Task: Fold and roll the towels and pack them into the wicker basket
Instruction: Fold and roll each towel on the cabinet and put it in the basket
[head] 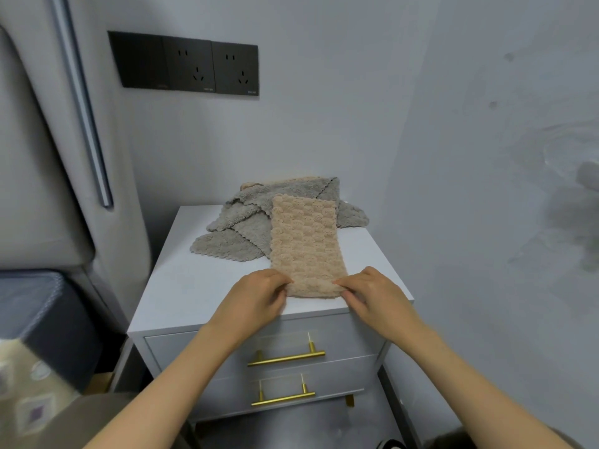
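Nearest: left hand point(259, 294) and right hand point(372, 294), both reaching in over the front edge of the surface point(181, 286).

Left hand: fingers curled, pinching the near left corner of the beige towel point(304, 244). Right hand: thumb and fingers pinching the near right corner. The near end bunches a little between them.

Beige towel: folded into a long narrow strip running straight away from the person. Near end lies just inside the front edge of the surface. Far end rests on top of the grey towels point(246, 222). Long edges are fairly straight and parallel.

Grey towels: loose, unfolded heap across the back of the surface, against the wall point(324, 131). Scalloped edges spread toward the left edge and the back right corner.

Open room: broad bare stretch on the left half, between the heap and the front edge. Only a thin bare band right of the strip, and a side wall stands close beyond that edge.

Below the front edge: two drawers point(227, 345) with brass handles point(287, 357). Black sockets point(184, 63) sit high on the wall, well apart from the towels.
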Demonstrator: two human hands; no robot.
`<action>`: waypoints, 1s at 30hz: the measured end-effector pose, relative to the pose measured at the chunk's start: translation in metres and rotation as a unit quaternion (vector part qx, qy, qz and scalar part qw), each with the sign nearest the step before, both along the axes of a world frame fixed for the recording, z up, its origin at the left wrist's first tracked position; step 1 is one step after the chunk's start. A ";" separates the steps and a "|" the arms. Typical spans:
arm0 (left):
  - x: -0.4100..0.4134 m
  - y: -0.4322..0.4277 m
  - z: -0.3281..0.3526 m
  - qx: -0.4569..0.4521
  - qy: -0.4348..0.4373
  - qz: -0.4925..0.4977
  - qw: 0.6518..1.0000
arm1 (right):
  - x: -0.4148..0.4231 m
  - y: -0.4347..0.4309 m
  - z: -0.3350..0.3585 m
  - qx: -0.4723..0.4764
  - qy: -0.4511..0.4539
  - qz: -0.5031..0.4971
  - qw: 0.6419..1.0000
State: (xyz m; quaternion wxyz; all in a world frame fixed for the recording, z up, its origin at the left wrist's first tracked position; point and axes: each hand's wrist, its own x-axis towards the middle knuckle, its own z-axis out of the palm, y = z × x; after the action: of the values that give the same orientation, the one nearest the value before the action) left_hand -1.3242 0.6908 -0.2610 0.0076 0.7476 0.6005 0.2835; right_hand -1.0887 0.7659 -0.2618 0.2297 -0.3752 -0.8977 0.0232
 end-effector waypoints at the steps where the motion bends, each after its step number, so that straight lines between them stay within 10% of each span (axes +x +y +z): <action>1: 0.000 0.001 0.001 -0.010 -0.024 0.011 1.000 | 0.000 0.001 0.002 -0.038 0.019 -0.013 0.999; 14: -0.005 0.019 0.010 -0.116 -0.201 0.138 0.963 | -0.009 0.016 0.015 -0.309 0.176 -0.165 0.920; 24: -0.003 0.028 0.005 -0.059 -0.148 0.146 0.976 | -0.021 0.012 0.013 -0.098 0.078 -0.240 0.963; 30: 0.005 0.027 -0.001 0.068 -0.021 -0.001 0.997 | -0.027 0.010 -0.002 0.146 0.046 -0.051 0.987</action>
State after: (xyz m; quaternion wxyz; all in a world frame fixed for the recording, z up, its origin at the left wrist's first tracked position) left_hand -1.3192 0.7182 -0.2620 -0.0305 0.7412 0.5784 0.3393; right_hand -1.1155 0.7761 -0.2633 0.3243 -0.3812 -0.8596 -0.1028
